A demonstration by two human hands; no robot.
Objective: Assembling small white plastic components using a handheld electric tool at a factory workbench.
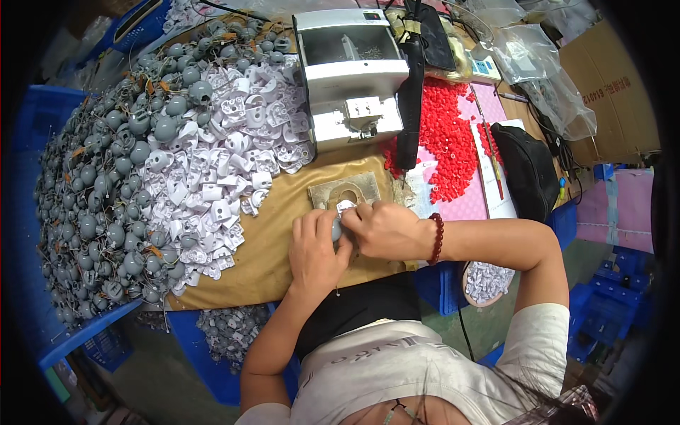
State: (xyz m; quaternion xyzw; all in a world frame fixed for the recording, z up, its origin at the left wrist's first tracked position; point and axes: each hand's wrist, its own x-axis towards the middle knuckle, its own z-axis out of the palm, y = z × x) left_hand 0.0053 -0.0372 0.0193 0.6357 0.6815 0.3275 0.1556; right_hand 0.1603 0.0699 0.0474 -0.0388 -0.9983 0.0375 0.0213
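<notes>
At the table's near edge my two hands meet over a small work. My left hand (315, 249) is closed round a grey ball-shaped part (336, 229), which shows between thumb and fingers. Beside it my right hand (388, 230), with a red bead bracelet at the wrist, is closed in a pinch at a small white plastic piece (345, 205). Its fingers hide most of that piece and whether the two parts touch. Just beyond the fingertips lies a flat block with a round hollow (368, 185).
White plastic pieces (219, 177) and grey ball parts with wires (106, 184) are heaped at the left. A white-and-silver machine (354, 78) stands behind the block. Red small parts (450, 142), a black pouch (525, 170) and a black screwdriver-like tool (409, 106) are to the right.
</notes>
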